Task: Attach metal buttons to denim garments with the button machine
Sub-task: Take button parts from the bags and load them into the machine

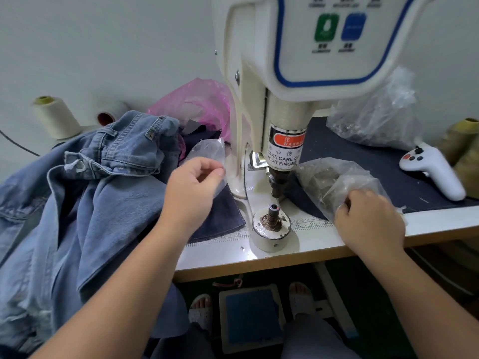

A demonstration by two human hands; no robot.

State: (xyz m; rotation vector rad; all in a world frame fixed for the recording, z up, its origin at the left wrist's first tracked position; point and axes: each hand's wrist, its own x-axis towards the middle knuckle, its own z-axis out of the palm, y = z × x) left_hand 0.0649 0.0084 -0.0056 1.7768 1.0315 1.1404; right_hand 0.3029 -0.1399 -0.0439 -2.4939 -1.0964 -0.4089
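Worktable (324, 244) under the button machine (274, 104) — left hand (193, 193) loosely curled, right hand (370, 218) gripping a plastic bag (326, 182).

By our left fingers (217, 172) we see faded, matt denim (103, 198) and crinkly clear plastic (207, 151); beyond our right fingers (344, 206), a glossy bag (329, 177); between, dull metal die (272, 216).

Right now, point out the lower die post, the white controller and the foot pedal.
lower die post (273, 213), head view, on the side of the metal post.
white controller (432, 169), head view, on the middle of its body.
foot pedal (252, 317), head view, on its blue pad.
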